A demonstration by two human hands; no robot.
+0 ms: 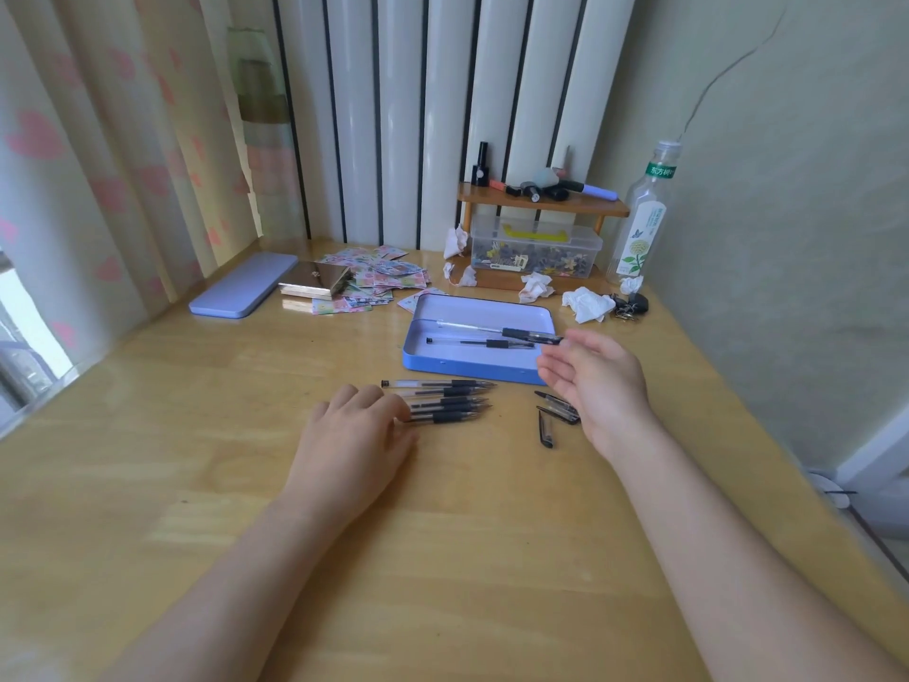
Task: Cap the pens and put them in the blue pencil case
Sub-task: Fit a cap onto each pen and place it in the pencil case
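Two capped pens [484, 343] lie in the open blue pencil case [472, 369], while uncapped pens [442, 403] lie in a row on the desk [196, 435], long axes running left to right, tips toward the loose caps [556, 411]. The left hand [351, 435] rests flat, fingers spread on the pens' back ends. The right hand [597, 376] hovers open and empty just above the caps, so it is the nearer one to them.

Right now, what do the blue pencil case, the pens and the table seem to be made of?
Pencil case: likely painted metal; thin rolled rim, smooth satin sheen.
Pens: clear plastic barrels showing the ink tube, with dark, probably rubber sleeves.
Table: wood, or a wood-look surface, lightly glossy; grain and plank joints show.
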